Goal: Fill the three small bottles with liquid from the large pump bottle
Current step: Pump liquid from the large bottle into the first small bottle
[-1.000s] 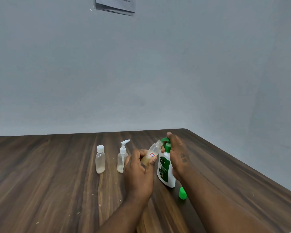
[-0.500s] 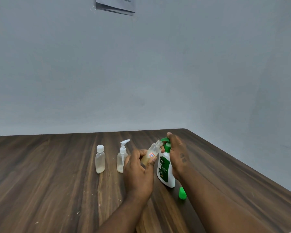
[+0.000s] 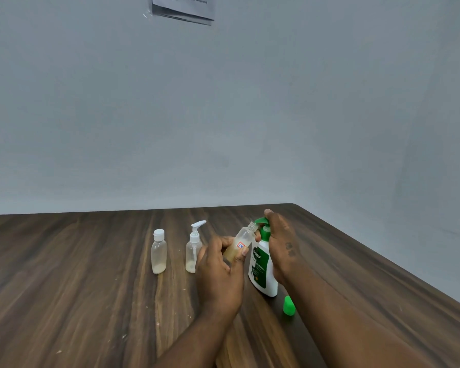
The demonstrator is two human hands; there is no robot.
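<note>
One small bottle (image 3: 243, 236) in left fingers (image 3: 242, 253), mouth at pump bottle (image 3: 262, 272) spout

The large pump bottle (image 3: 263, 272), white with a green label and pump head, stands upright right of centre. An uncapped clear bottle (image 3: 243, 241), amber liquid low inside, tilts in the left hand (image 3: 219, 274), its mouth at the green spout. To the left stand a mini dispenser (image 3: 193, 251) and a white-capped bottle (image 3: 158, 254), each holding a little pale liquid.
</note>
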